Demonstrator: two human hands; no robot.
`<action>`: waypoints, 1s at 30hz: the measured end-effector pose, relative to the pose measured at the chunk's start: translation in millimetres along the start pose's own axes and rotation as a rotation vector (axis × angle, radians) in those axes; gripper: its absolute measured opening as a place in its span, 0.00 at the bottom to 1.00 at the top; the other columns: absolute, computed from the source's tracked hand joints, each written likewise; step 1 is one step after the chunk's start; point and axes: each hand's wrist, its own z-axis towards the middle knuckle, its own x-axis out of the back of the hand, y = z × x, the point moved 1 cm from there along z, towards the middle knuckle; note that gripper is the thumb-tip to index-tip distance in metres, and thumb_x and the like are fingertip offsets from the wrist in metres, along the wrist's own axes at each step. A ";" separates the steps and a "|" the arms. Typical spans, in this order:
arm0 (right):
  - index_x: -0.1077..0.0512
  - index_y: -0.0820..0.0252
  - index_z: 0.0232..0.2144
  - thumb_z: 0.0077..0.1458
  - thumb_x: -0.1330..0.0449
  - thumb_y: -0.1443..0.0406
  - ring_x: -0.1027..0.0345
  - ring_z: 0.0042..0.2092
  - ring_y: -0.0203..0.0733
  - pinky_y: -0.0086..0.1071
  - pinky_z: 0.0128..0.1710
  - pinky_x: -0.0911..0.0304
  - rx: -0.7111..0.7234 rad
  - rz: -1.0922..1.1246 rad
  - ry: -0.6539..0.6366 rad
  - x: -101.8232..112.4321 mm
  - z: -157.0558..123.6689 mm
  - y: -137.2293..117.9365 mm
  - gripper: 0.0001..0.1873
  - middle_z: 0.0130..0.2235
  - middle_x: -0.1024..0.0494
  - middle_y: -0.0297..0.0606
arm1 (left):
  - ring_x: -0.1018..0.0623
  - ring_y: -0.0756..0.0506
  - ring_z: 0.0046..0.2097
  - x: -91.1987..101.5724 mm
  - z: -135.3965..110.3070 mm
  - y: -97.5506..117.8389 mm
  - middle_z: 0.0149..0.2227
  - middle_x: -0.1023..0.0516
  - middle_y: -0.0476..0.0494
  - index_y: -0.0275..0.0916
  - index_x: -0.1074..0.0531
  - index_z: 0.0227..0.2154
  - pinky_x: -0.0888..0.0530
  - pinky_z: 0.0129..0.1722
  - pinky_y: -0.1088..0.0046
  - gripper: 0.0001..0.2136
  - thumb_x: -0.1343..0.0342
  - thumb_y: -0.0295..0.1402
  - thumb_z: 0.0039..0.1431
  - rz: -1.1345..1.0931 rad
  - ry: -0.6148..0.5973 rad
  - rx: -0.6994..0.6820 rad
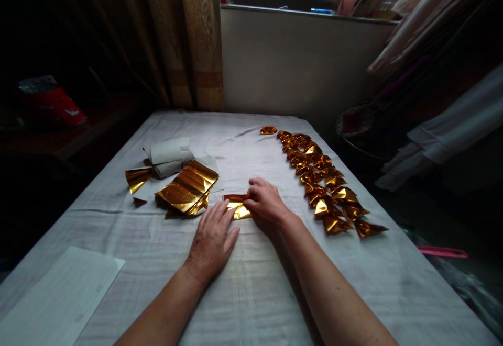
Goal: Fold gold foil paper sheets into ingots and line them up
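A small sheet of gold foil paper (238, 208) lies on the white cloth-covered table (251, 283), partly folded. My left hand (212, 241) lies flat with fingers stretched out, its fingertips pressing the sheet's near left edge. My right hand (265, 199) rests on the sheet's right side with fingers curled down onto it. Just left of the sheet sits a stack of flat gold foil sheets (187, 189). To the right runs a long row of folded gold foil pieces (322, 181), from mid-table toward the far edge.
A lone folded gold piece (268, 130) lies at the row's far end. White wrapping paper (168, 156) and a gold foil cone (137, 178) lie beyond the stack. A white sheet (63, 299) sits near left. Curtain, wall and window stand behind the table.
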 end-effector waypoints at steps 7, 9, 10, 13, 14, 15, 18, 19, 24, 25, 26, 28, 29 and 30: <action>0.25 0.54 0.30 0.48 0.33 0.68 0.37 0.60 0.52 0.48 0.58 0.43 0.094 0.181 0.218 -21.5 -31.5 4.3 0.05 0.51 0.22 0.39 | 0.37 0.31 0.66 11.3 42.0 -6.9 0.62 0.32 0.30 0.35 0.29 0.53 0.42 0.65 0.46 0.19 0.42 0.37 0.60 0.093 -0.063 0.140; 0.25 0.55 0.30 0.49 0.33 0.67 0.37 0.61 0.52 0.49 0.58 0.43 0.104 0.199 0.229 -22.1 -38.6 4.8 0.04 0.52 0.23 0.40 | 0.35 0.30 0.64 14.0 51.0 -7.6 0.58 0.27 0.33 0.38 0.25 0.46 0.41 0.63 0.45 0.15 0.39 0.37 0.58 0.077 -0.182 0.140; 0.24 0.55 0.31 0.49 0.34 0.67 0.38 0.61 0.53 0.49 0.59 0.43 0.095 0.200 0.229 -21.5 -41.1 4.9 0.05 0.53 0.23 0.41 | 0.34 0.31 0.63 14.6 53.3 -8.0 0.57 0.25 0.35 0.39 0.25 0.43 0.40 0.63 0.46 0.13 0.38 0.37 0.57 0.060 -0.211 0.145; 0.24 0.56 0.42 0.47 0.33 0.65 0.39 0.62 0.54 0.50 0.60 0.45 0.031 0.185 0.223 -18.0 -44.3 4.9 0.16 0.57 0.26 0.45 | 0.32 0.32 0.62 12.6 53.1 -9.4 0.56 0.25 0.38 0.40 0.26 0.38 0.39 0.62 0.48 0.08 0.37 0.35 0.55 -0.002 -0.217 0.176; 0.25 0.57 0.46 0.47 0.32 0.65 0.40 0.63 0.55 0.51 0.61 0.45 0.008 0.178 0.216 -16.9 -44.3 4.7 0.21 0.58 0.28 0.47 | 0.32 0.33 0.62 10.9 51.8 -9.9 0.56 0.25 0.38 0.41 0.26 0.37 0.38 0.62 0.48 0.07 0.38 0.34 0.55 -0.025 -0.206 0.191; 0.26 0.57 0.49 0.46 0.32 0.64 0.41 0.63 0.56 0.51 0.61 0.46 -0.010 0.171 0.205 -16.0 -44.1 4.5 0.25 0.59 0.29 0.48 | 0.31 0.33 0.62 8.9 50.3 -10.5 0.57 0.25 0.38 0.41 0.27 0.36 0.38 0.62 0.48 0.07 0.38 0.33 0.55 -0.051 -0.198 0.204; 0.27 0.56 0.52 0.46 0.33 0.63 0.43 0.64 0.56 0.51 0.62 0.46 -0.029 0.149 0.171 -14.5 -43.3 3.8 0.27 0.60 0.30 0.47 | 0.31 0.35 0.62 3.0 47.3 -11.8 0.56 0.24 0.40 0.42 0.28 0.34 0.38 0.62 0.48 0.04 0.39 0.31 0.55 -0.136 -0.185 0.206; 0.26 0.55 0.50 0.47 0.33 0.63 0.43 0.64 0.56 0.51 0.61 0.46 -0.023 0.144 0.164 -14.2 -43.1 3.8 0.26 0.60 0.30 0.47 | 0.31 0.35 0.62 1.6 47.0 -11.9 0.55 0.24 0.41 0.42 0.28 0.33 0.39 0.62 0.48 0.03 0.40 0.31 0.55 -0.161 -0.178 0.196; 0.23 0.54 0.41 0.48 0.34 0.64 0.42 0.63 0.54 0.50 0.61 0.46 0.003 0.173 0.151 -12.6 -42.3 7.5 0.15 0.58 0.29 0.44 | 0.28 0.38 0.59 -1.0 47.6 -10.5 0.49 0.20 0.44 0.43 0.29 0.32 0.40 0.63 0.48 0.01 0.43 0.29 0.57 -0.247 -0.135 0.125; 0.23 0.54 0.39 0.48 0.34 0.64 0.41 0.63 0.53 0.50 0.60 0.46 0.000 0.182 0.147 -12.2 -41.9 8.6 0.13 0.58 0.28 0.44 | 0.27 0.39 0.57 -0.8 47.8 -10.1 0.48 0.20 0.44 0.43 0.29 0.31 0.40 0.63 0.49 0.02 0.44 0.29 0.57 -0.254 -0.131 0.109; 0.23 0.54 0.37 0.48 0.34 0.64 0.41 0.63 0.53 0.50 0.60 0.46 -0.001 0.189 0.143 -11.7 -41.4 9.5 0.11 0.58 0.28 0.44 | 0.26 0.39 0.55 -0.5 48.0 -9.7 0.46 0.20 0.45 0.43 0.29 0.31 0.40 0.62 0.49 0.02 0.44 0.29 0.58 -0.256 -0.128 0.096; 0.24 0.55 0.37 0.48 0.34 0.64 0.41 0.63 0.53 0.49 0.60 0.46 0.002 0.194 0.135 -10.3 -40.5 10.2 0.10 0.58 0.28 0.44 | 0.24 0.41 0.50 0.5 48.5 -9.3 0.43 0.20 0.45 0.43 0.29 0.32 0.37 0.60 0.51 0.02 0.44 0.29 0.58 -0.250 -0.123 0.081; 0.24 0.55 0.38 0.48 0.34 0.64 0.41 0.63 0.52 0.48 0.60 0.46 0.004 0.190 0.131 -9.3 -40.1 9.8 0.12 0.58 0.29 0.44 | 0.24 0.41 0.48 1.0 48.8 -9.2 0.41 0.20 0.46 0.42 0.29 0.32 0.35 0.58 0.53 0.02 0.44 0.29 0.58 -0.241 -0.121 0.079; 0.25 0.55 0.41 0.48 0.34 0.64 0.41 0.63 0.52 0.48 0.60 0.46 0.004 0.180 0.127 -8.1 -39.8 9.0 0.15 0.58 0.29 0.45 | 0.24 0.41 0.46 1.5 49.0 -9.3 0.40 0.20 0.46 0.42 0.29 0.32 0.33 0.55 0.55 0.02 0.44 0.29 0.57 -0.229 -0.119 0.081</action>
